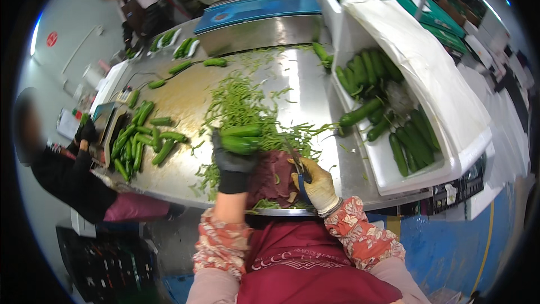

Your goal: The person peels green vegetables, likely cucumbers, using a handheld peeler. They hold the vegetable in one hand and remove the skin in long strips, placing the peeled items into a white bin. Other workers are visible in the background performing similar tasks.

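Observation:
Gloved in black, my left hand (pixel 236 162) is closed around a few green peppers (pixel 241 138), held above a heap of cut green stems (pixel 236 101) on the steel table (pixel 312 93). My right hand (pixel 316 185), in a pale yellowish glove, grips scissors (pixel 300 169) with blue on the handle; the blades point away from me. Between the hands lies a dark red cloth (pixel 272 175) with bits of stem on it. To the left is a pile of green peppers (pixel 135 143). Large green peppers (pixel 371 67) fill part of a white foam box (pixel 453 152) on the right.
A white liner (pixel 422 50) drapes over the foam box. Beside the left pile stands a scale (pixel 107 128), with a co-worker (pixel 63 169) next to it. Small filled trays (pixel 185 48) and a blue-topped steel stand (pixel 261 12) are at the back, where other people work.

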A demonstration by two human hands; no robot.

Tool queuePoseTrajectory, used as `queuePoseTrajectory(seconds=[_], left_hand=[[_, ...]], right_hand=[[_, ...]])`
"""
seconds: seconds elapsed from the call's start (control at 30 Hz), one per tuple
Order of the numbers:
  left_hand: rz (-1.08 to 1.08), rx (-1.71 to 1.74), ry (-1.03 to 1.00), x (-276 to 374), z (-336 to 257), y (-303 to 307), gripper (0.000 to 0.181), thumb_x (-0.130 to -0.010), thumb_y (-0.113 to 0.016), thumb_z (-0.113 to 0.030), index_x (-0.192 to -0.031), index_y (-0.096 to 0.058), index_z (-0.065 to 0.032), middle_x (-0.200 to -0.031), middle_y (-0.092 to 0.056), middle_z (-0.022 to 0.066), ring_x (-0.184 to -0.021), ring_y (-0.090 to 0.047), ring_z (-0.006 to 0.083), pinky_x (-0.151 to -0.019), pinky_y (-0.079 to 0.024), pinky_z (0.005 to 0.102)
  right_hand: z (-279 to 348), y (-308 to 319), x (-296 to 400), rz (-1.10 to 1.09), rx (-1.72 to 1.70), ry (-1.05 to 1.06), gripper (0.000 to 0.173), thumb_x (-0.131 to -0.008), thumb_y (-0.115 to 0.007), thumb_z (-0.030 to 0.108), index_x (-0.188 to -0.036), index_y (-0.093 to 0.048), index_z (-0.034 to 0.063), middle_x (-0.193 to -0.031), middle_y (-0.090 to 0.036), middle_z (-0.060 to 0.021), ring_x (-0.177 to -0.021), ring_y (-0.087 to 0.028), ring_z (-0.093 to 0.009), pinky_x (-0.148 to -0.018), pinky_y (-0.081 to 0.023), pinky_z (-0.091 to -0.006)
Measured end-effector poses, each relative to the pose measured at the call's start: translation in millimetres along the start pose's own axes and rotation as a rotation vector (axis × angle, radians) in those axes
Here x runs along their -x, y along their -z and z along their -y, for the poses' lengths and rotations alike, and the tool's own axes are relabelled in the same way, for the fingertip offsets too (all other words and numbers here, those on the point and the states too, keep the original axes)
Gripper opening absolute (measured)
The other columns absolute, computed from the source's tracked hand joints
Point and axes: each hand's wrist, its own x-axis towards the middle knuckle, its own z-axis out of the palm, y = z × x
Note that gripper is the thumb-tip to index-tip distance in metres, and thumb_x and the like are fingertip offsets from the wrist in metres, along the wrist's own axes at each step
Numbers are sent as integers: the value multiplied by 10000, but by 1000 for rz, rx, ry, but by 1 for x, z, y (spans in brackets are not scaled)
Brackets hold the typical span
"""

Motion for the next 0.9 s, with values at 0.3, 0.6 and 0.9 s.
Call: queuePoseTrajectory(seconds=[0.3,0.6,0.9], left_hand=[[-118,202,-438,-42,-135,-10,653,-843,-561,-468,-1286,-451,-1,-1302,-490,250,-1223,-459,373,-1070,-337,528],[1227,-1654,-637,-44,170,-127,958,-723,-778,-325,-1450,-232,-21,-1499,-229,213,-1387,-240,339,-1126,-216,411],[1734,-2155,-384,-59,313,-164,493,-857,-577,-367,-1247,-553,-66,-1284,-509,197,-1235,-448,321,-1069,-313,456]], right_hand=[[-3,39,39,-180,14,91,343,-822,-625,59,-1162,-606,26,-666,-490,-1,-582,-434,-56,-523,-392,-235],[-36,50,94,-181,-427,74,479,-817,-661,-10,-1272,-512,-11,-934,-625,-104,-774,-606,-146,-651,-485,-247],[-58,49,105,-123,-525,-15,471,-767,-727,60,-1190,-534,-14,-962,-633,-64,-825,-608,-119,-714,-501,-238]])
